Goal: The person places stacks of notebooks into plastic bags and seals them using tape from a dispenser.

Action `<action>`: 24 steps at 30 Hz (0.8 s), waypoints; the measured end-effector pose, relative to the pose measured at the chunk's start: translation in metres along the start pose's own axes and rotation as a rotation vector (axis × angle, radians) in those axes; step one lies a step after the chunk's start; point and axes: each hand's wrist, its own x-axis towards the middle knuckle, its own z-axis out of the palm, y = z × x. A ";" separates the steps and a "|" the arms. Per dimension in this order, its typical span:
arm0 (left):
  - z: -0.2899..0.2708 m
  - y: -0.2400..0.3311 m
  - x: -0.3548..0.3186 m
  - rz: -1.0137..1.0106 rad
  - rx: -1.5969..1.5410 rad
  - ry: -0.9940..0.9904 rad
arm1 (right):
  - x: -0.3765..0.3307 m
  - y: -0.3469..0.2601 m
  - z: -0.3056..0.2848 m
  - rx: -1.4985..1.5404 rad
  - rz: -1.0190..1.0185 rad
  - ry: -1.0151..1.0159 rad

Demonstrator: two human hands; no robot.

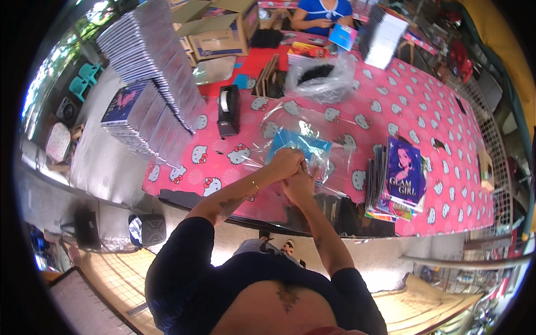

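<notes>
In the middle of the pink patterned table lies a flat blue booklet [315, 146], with clear plastic film [338, 173] spread around and over it. My left hand [285, 162] is closed over the booklet's near edge, its fingers curled down at the plastic. Just below it, my right hand [300, 185] meets the left one, fingers bent together at the same spot. What exactly sits between the fingertips is hidden. A black tape dispenser [228, 114] with a clear roll stands beyond my left hand.
Tall stacks of plastic-wrapped booklets [148, 61] rise at the left. A pile of purple-covered booklets [405, 173] is at the right. Farther back are a clear plastic bag [329, 84], a cardboard box [218, 39] and a person in blue [324, 11] holding something.
</notes>
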 end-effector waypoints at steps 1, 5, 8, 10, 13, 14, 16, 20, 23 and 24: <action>-0.004 -0.003 0.000 0.016 -0.007 -0.031 | 0.006 0.003 -0.001 0.107 0.055 -0.037; -0.005 -0.003 0.000 -0.031 -0.007 -0.017 | 0.012 0.038 -0.015 0.487 0.038 0.180; 0.013 -0.004 -0.005 0.285 0.246 0.356 | 0.021 0.003 -0.086 -0.247 -0.135 0.176; 0.009 -0.003 0.001 0.285 0.343 0.171 | 0.023 0.021 -0.090 -0.382 -0.217 0.029; -0.019 -0.009 0.028 0.339 0.542 -0.128 | 0.025 0.040 -0.080 -0.416 -0.209 -0.171; -0.031 -0.019 0.038 0.381 0.647 -0.165 | 0.022 0.037 -0.077 -0.438 -0.191 -0.231; -0.046 -0.085 0.044 0.071 0.595 0.152 | 0.027 0.019 -0.073 -0.410 -0.271 -0.169; -0.124 -0.095 0.000 0.414 0.706 0.145 | 0.017 0.026 -0.075 -0.377 -0.152 -0.152; -0.123 -0.135 -0.069 0.091 0.738 0.138 | 0.015 0.026 -0.074 -0.368 -0.158 -0.136; -0.124 -0.147 -0.078 -0.116 0.820 0.184 | 0.015 0.026 -0.073 -0.374 -0.153 -0.135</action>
